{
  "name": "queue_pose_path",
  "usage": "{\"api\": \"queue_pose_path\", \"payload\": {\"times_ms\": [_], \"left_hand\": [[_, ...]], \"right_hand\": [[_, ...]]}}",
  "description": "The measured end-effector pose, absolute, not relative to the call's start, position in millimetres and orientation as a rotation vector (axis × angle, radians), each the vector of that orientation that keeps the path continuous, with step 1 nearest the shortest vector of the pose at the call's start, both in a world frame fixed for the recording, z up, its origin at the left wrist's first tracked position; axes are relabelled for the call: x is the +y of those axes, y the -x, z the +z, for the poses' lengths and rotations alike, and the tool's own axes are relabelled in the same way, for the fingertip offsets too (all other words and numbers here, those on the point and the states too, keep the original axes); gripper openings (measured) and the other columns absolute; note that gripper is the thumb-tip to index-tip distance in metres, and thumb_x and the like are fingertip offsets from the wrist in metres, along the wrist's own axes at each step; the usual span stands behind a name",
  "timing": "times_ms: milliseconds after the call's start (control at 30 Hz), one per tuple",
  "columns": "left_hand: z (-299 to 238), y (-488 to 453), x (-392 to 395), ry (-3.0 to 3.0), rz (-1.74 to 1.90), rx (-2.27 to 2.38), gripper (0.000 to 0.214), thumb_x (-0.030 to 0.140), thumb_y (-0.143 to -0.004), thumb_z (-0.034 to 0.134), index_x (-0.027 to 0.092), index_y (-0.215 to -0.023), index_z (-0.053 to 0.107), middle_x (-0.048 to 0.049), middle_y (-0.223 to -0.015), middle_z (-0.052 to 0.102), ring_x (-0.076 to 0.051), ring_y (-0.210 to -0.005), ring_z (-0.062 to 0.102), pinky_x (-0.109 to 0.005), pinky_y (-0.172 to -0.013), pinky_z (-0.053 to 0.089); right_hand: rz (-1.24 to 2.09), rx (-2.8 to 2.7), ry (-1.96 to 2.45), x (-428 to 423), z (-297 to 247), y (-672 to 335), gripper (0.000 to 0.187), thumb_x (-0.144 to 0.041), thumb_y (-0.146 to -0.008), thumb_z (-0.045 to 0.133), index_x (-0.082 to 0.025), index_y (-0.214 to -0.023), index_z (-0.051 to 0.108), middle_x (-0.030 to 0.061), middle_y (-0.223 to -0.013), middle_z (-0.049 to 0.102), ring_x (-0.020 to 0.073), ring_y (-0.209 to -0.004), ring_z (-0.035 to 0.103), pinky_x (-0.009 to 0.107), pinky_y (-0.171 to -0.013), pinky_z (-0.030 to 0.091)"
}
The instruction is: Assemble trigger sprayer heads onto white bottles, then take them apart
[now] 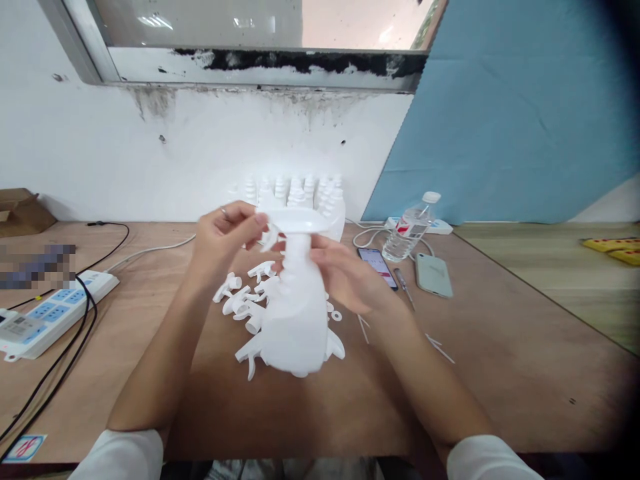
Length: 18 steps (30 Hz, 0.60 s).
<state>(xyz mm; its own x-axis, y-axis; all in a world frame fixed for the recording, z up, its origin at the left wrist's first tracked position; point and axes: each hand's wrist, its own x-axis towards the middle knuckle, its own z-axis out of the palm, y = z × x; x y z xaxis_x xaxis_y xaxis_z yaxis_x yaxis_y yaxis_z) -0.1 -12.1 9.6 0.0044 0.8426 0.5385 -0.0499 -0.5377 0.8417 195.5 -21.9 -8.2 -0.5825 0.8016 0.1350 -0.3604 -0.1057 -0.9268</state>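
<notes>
A white spray bottle was held upright above the tabletop. Its neck was gripped by the right hand, while the trigger head was pinched by the left hand. Loose trigger parts lay beneath.

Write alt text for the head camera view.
Two bare hands hold a white spray bottle above a wooden table: the left hand grips its trigger head, the right hand its neck. Loose white trigger parts lie beneath.
</notes>
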Motion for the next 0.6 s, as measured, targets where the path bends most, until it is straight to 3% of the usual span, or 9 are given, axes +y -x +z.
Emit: {"api": "queue_pose_path", "payload": {"times_ms": [67, 167, 300, 433, 500, 600], "left_hand": [[17.6, 18.0, -10.7, -1.555, 1.773, 0.828, 0.016, 0.025, -0.076, 0.071, 0.018, -0.065, 0.062, 0.001, -0.061, 0.059, -0.01, -0.054, 0.051, -0.025, -0.049, 0.038], [26.9, 55.8, -3.2, -1.552, 2.083, 0.924, 0.013, 0.018, -0.077, 0.068, 0.017, -0.066, 0.061, 0.0024, -0.061, 0.059, -0.01, -0.054, 0.052, -0.025, -0.048, 0.036], [22.2, 117.0, 24.6, -1.5, 2.509, 1.477, 0.012, 0.009, -0.074, 0.062, 0.015, -0.064, 0.058, 0.0038, -0.055, 0.053, -0.009, -0.049, 0.05, -0.024, -0.049, 0.037], [1.7, 169.8, 55.3, -1.093, 2.662, 2.045, 0.017, 0.004, -0.073, 0.061, 0.014, -0.066, 0.049, 0.0072, -0.058, 0.043, -0.007, -0.053, 0.043, -0.024, -0.06, 0.042], [-8.2, 187.2, 64.2, -0.911, 2.696, 2.147, 0.022, 0.0, -0.074, 0.059, 0.015, -0.067, 0.044, 0.0081, -0.062, 0.04, -0.005, -0.056, 0.042, -0.021, -0.063, 0.042], [-17.7, 201.8, 70.4, -0.728, 2.663, 1.996, 0.022, 0.0, -0.084, 0.047, 0.018, -0.076, 0.035, 0.0078, -0.07, 0.039, -0.004, -0.052, 0.046, -0.018, -0.051, 0.04]], "right_hand": [[1.633, -1.349, 0.553, -22.3, -1.6, -204.0, 0.035, -0.027, -0.078, 0.067, -0.019, -0.112, 0.062, 0.0089, -0.119, 0.065, 0.0204, -0.101, 0.064, 0.034, -0.086, 0.052], [1.433, -1.386, 0.614, -23.3, 8.9, -220.0, 0.027, -0.025, -0.08, 0.065, -0.021, -0.107, 0.064, 0.0079, -0.124, 0.063, 0.0211, -0.103, 0.064, 0.038, -0.091, 0.05], [1.228, -1.32, 0.648, -26.0, 20.4, -240.0, 0.014, -0.024, -0.081, 0.062, -0.022, -0.094, 0.066, 0.0047, -0.105, 0.069, 0.0179, -0.081, 0.066, 0.037, -0.08, 0.053], [1.064, -1.218, 0.571, -28.9, 26.9, -256.0, 0.004, -0.023, -0.08, 0.061, -0.022, -0.08, 0.064, 0.001, -0.079, 0.069, 0.0125, -0.055, 0.056, 0.032, -0.06, 0.051], [1.043, -1.19, 0.545, -32.1, 30.4, -261.7, 0.006, -0.02, -0.078, 0.059, -0.021, -0.075, 0.064, -0.0003, -0.071, 0.067, 0.0104, -0.048, 0.051, 0.031, -0.055, 0.047], [1.032, -1.166, 0.522, -38.8, 36.0, -266.1, 0.012, -0.016, -0.076, 0.055, -0.02, -0.072, 0.066, -0.0014, -0.06, 0.064, 0.0085, -0.04, 0.046, 0.03, -0.05, 0.043]]}}
